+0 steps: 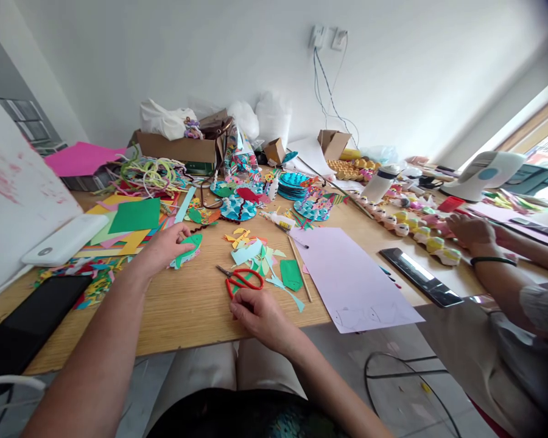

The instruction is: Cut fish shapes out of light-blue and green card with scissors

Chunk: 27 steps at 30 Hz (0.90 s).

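Note:
My left hand [170, 244] is at the left of the table, thumb and fingers closed on a green paper fish [190, 248] with a pink edge showing. My right hand [258, 313] rests near the front edge with its fingers curled; whether anything is in them is hidden. Just beyond it, red-handled scissors [246, 278] lie on the table, tips pointing left, one handle close to my fingertips. Past the scissors are green and light-blue paper scraps [251, 252] and a green paper piece [291, 275].
A wooden stick [300, 271] lies beside a lilac sheet [347, 274] with pencil outlines, which overhangs the front edge. Coloured paper [134, 216] and a black phone [31, 316] are at left. Decorated blue discs [237, 208] stand behind. A co-worker's hands [472, 231] are at right.

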Each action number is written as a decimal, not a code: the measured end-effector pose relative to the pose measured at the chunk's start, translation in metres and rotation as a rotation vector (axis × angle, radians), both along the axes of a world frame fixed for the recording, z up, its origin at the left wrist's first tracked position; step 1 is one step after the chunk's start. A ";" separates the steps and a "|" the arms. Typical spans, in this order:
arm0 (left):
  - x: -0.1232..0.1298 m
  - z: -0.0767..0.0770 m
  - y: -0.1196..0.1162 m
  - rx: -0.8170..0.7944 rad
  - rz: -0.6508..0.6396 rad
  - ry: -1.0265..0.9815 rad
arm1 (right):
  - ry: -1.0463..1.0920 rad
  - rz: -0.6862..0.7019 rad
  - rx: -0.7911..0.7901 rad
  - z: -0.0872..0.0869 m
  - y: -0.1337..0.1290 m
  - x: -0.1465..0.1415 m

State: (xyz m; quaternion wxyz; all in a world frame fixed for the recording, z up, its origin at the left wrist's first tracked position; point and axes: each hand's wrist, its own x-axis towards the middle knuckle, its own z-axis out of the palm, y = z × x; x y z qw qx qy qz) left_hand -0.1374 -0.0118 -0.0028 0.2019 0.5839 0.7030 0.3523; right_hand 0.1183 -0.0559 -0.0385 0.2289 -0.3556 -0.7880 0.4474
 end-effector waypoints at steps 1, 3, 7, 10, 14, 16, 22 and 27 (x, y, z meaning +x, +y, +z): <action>-0.005 -0.003 0.005 -0.046 -0.044 0.142 | -0.026 0.006 0.022 0.001 0.001 0.002; -0.012 -0.008 0.013 -0.064 -0.045 0.219 | -0.065 0.000 0.061 0.002 0.002 0.007; -0.017 -0.018 0.021 -0.111 -0.044 0.317 | -0.122 -0.049 0.124 0.005 0.007 0.019; -0.018 -0.025 0.022 -0.128 -0.061 0.369 | -0.188 -0.102 0.141 0.008 0.014 0.032; -0.017 -0.031 0.021 -0.124 -0.103 0.403 | -0.300 -0.236 0.240 0.009 0.030 0.057; -0.017 -0.031 0.021 -0.105 -0.122 0.414 | -0.409 -0.309 0.301 0.012 0.039 0.072; -0.003 -0.012 0.017 -0.026 -0.121 0.430 | -0.765 -0.495 0.318 0.027 0.053 0.109; 0.045 0.009 0.006 0.109 -0.219 0.320 | -0.804 -0.338 0.319 0.030 0.063 0.113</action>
